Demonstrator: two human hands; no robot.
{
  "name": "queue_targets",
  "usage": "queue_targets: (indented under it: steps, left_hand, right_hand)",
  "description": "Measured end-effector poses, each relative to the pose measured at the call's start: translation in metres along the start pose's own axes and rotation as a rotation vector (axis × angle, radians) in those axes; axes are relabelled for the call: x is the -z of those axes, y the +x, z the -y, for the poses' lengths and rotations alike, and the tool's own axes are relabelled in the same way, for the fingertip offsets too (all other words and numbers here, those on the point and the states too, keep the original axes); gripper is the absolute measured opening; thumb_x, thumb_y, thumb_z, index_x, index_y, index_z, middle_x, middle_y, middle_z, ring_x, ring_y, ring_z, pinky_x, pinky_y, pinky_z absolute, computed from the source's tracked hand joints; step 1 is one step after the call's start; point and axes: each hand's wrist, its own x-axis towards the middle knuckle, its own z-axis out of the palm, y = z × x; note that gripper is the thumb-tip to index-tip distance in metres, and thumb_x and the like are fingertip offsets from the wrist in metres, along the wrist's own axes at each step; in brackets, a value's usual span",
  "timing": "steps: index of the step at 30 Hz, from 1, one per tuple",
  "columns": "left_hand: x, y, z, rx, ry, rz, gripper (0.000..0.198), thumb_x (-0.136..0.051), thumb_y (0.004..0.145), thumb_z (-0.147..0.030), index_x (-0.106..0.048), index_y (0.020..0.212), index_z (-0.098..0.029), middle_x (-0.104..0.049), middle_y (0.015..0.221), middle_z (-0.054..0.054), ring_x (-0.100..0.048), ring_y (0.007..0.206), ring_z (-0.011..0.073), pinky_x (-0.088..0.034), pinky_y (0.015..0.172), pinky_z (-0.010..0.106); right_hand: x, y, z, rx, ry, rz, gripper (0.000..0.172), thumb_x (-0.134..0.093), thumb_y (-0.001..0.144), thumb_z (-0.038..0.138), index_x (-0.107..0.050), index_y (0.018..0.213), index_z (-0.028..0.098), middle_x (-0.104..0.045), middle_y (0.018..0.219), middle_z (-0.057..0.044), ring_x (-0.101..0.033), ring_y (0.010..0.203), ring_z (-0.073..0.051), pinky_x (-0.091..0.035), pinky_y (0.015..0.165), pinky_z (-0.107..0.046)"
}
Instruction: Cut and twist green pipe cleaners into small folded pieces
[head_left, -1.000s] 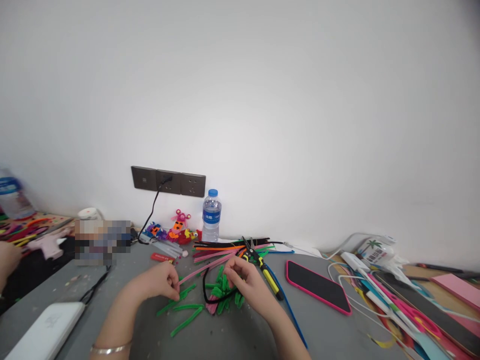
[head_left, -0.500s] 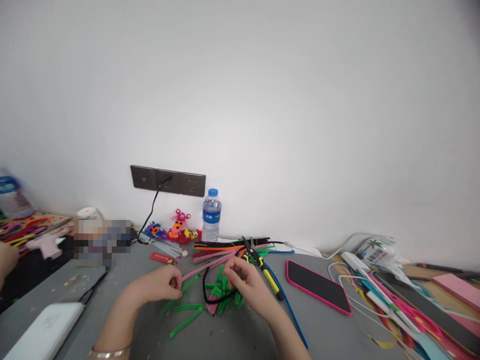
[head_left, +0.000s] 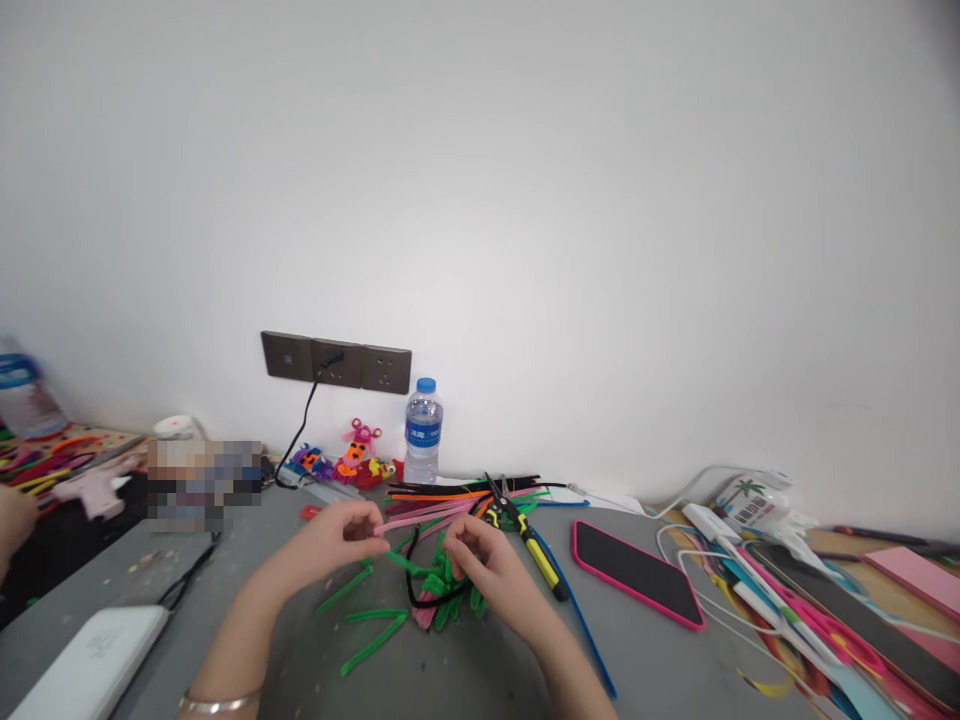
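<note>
My left hand (head_left: 349,535) is closed in a pinch, with a green pipe cleaner (head_left: 405,562) running from its fingertips toward the bundle. My right hand (head_left: 484,565) is closed on a bushy bundle of green pipe cleaners (head_left: 448,590), partly hidden by its fingers. A black pipe cleaner (head_left: 410,580) curves around the bundle's left side, and a pink tip (head_left: 423,618) sticks out below. Bent green pieces (head_left: 375,640) lie on the grey table just left of the bundle. Beyond my hands are pink pipe cleaners (head_left: 427,517) and yellow-handled pliers (head_left: 541,560).
A phone (head_left: 637,575) and a blue pipe cleaner (head_left: 589,630) lie to the right, near white cables and craft supplies. A water bottle (head_left: 424,435) and small pipe-cleaner figures (head_left: 356,460) stand by the wall. A white power bank (head_left: 94,660) lies left; another person's hand (head_left: 13,520) shows at the edge.
My left hand has moved up and right, closer to the bundle, with the green pipe cleaner at its fingertips. My right hand stays nearly in place.
</note>
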Motion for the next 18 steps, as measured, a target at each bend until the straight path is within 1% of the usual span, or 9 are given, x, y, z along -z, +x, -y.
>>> queue_targets:
  steps: [2, 4, 7, 11, 13, 16, 18]
  left_hand:
    - [0.0, 0.0, -0.005, -0.017, -0.064, -0.011, 0.028, -0.064, 0.074, -0.045, -0.053, 0.07, -0.02, -0.051, 0.061, -0.005, -0.049, 0.061, 0.0153, -0.037, 0.057, 0.024]
    - [-0.001, 0.0, -0.007, -0.034, -0.1, -0.008, 0.027, -0.066, 0.074, -0.044, -0.056, 0.071, -0.019, -0.055, 0.064, -0.003, -0.051, 0.062, 0.0154, -0.039, 0.058, 0.025]
    - [-0.004, 0.002, -0.008, -0.077, -0.115, -0.011, 0.026, -0.068, 0.074, -0.042, -0.058, 0.07, -0.018, -0.054, 0.065, -0.003, -0.048, 0.061, 0.014, -0.038, 0.057, 0.023]
    - [-0.009, 0.005, -0.008, -0.106, -0.103, -0.042, 0.027, -0.066, 0.076, -0.043, -0.059, 0.071, -0.018, -0.052, 0.065, -0.003, -0.048, 0.062, 0.0137, -0.039, 0.057, 0.023]
    - [-0.012, 0.006, -0.008, -0.101, -0.077, -0.022, 0.026, -0.066, 0.075, -0.044, -0.061, 0.072, -0.018, -0.053, 0.066, -0.003, -0.049, 0.063, 0.0146, -0.04, 0.058, 0.023]
    - [-0.015, 0.006, -0.01, -0.116, -0.031, 0.048, 0.021, -0.067, 0.074, -0.039, -0.064, 0.074, -0.018, -0.058, 0.071, -0.001, -0.052, 0.068, 0.0161, -0.043, 0.063, 0.025]
    - [-0.017, 0.005, -0.01, -0.123, -0.013, 0.078, 0.018, -0.067, 0.074, -0.036, -0.066, 0.075, -0.018, -0.06, 0.073, -0.001, -0.054, 0.07, 0.0167, -0.044, 0.066, 0.025]
  right_hand:
    - [-0.004, 0.0, -0.002, -0.001, 0.013, 0.004, 0.027, -0.053, 0.09, 0.045, -0.053, 0.081, 0.019, -0.05, 0.066, 0.003, -0.047, 0.061, -0.013, -0.038, 0.06, -0.025]
    - [-0.009, 0.0, -0.004, 0.004, 0.032, 0.01, 0.024, -0.057, 0.088, 0.044, -0.056, 0.09, 0.02, -0.053, 0.074, 0.001, -0.05, 0.067, -0.014, -0.04, 0.062, -0.025]
    - [-0.014, -0.001, -0.004, 0.02, 0.099, 0.062, 0.028, -0.063, 0.084, 0.041, -0.056, 0.102, 0.021, -0.057, 0.083, 0.0, -0.054, 0.075, -0.015, -0.043, 0.069, -0.027]
    - [-0.018, -0.003, 0.003, 0.041, 0.241, 0.135, 0.036, -0.066, 0.082, 0.042, -0.055, 0.11, 0.022, -0.06, 0.08, 0.0, -0.056, 0.072, -0.014, -0.045, 0.069, -0.027]
    - [-0.019, -0.003, 0.007, 0.036, 0.27, 0.132, 0.036, -0.068, 0.08, 0.042, -0.059, 0.108, 0.021, -0.061, 0.08, -0.001, -0.057, 0.073, -0.015, -0.046, 0.069, -0.028]
    - [-0.021, -0.001, 0.01, 0.001, 0.269, 0.096, 0.026, -0.069, 0.079, 0.041, -0.067, 0.094, 0.02, -0.064, 0.083, -0.003, -0.062, 0.074, -0.016, -0.048, 0.066, -0.027]
    - [-0.02, 0.001, 0.009, -0.006, 0.273, 0.064, 0.023, -0.067, 0.08, 0.042, -0.069, 0.086, 0.019, -0.066, 0.082, -0.004, -0.063, 0.071, -0.016, -0.048, 0.063, -0.027]
